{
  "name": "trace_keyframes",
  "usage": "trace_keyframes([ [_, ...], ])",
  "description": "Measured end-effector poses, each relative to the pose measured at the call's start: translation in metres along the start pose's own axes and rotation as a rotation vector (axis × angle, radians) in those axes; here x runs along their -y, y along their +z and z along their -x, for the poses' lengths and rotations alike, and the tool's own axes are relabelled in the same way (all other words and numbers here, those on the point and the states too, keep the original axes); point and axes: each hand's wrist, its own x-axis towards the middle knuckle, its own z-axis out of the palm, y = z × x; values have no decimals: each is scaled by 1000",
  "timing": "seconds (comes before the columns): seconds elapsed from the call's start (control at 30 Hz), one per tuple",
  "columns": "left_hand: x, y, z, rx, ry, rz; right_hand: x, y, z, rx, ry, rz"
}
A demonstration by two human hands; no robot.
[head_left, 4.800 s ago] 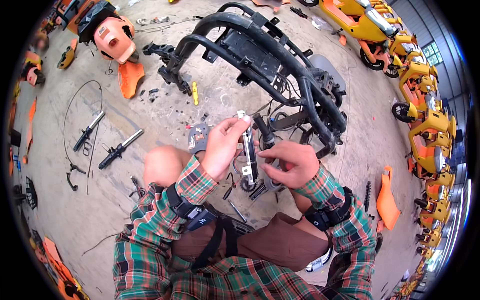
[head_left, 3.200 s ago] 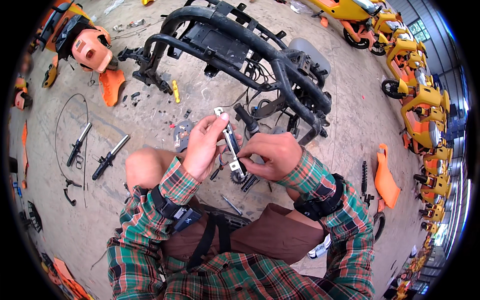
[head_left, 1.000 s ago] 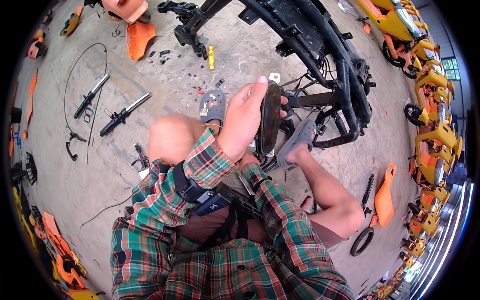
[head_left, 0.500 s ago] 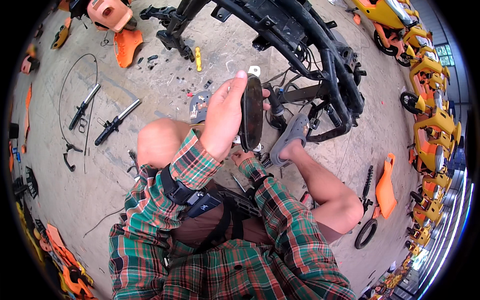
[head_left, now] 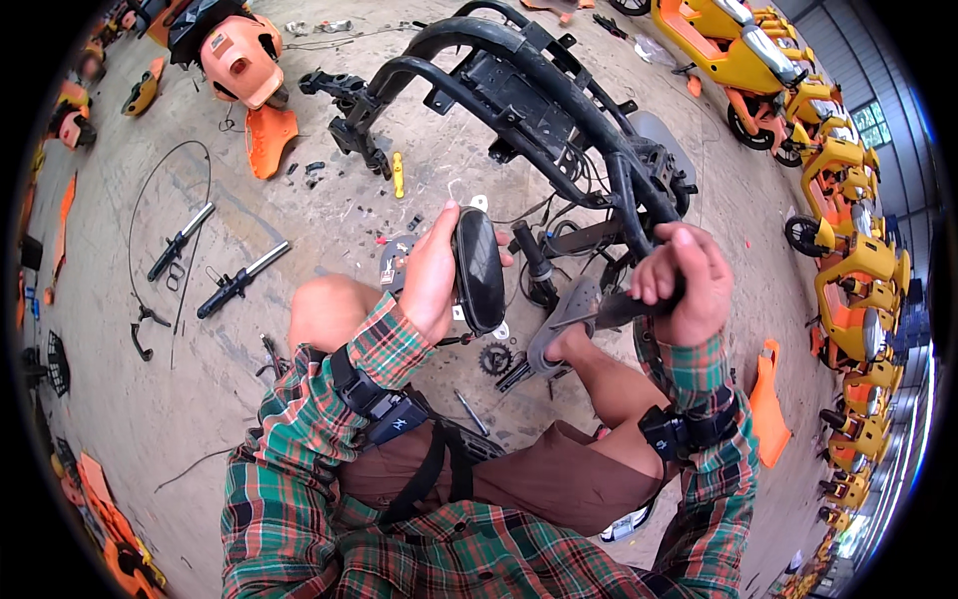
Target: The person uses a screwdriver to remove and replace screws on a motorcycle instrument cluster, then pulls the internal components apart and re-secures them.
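Note:
My left hand [head_left: 431,275] grips an oblong black glossy part [head_left: 479,270] with pale metal tabs at its ends, thumb along its left side. My right hand [head_left: 685,282], raised to the right, is wrapped round the dark handle of a screwdriver [head_left: 644,304], whose thin shaft points left toward the black part without touching it. Below them a toothed gear [head_left: 496,358] and loose tool-like pieces lie on the concrete floor [head_left: 220,399]. My grey clog [head_left: 563,334] is just under the screwdriver.
A black scooter frame [head_left: 519,110] with cables spans the area ahead. Fork tubes [head_left: 239,280], a cable loop, a yellow handle [head_left: 398,175] and orange panels [head_left: 269,140] lie around on the left and front. Another orange panel [head_left: 766,409] is at right, beside rows of yellow scooters [head_left: 848,280].
My right hand has risen from low between my legs to the right side, now holding a screwdriver. The black part, earlier edge-on, has since been turned to show its glossy face.

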Motion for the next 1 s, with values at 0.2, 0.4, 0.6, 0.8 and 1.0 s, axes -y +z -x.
trace_keyframes([
  [0.2, 0, 3, 2, -50, -51, -4, 20, 14, 32, 177, -303, -317],
  [0.4, 10, 7, 1, -69, -34, 10, 14, 16, 36, 164, -254, -321],
  [0.6, 13, 13, 3, -109, -56, -1, 16, 15, 31, 157, -254, -364],
  [0.8, 13, 13, 4, -99, -65, 9, 14, 19, 31, 145, -235, -346],
  [1.0, 14, 10, 3, -106, -49, 15, 14, 24, 29, 135, -231, -350],
])
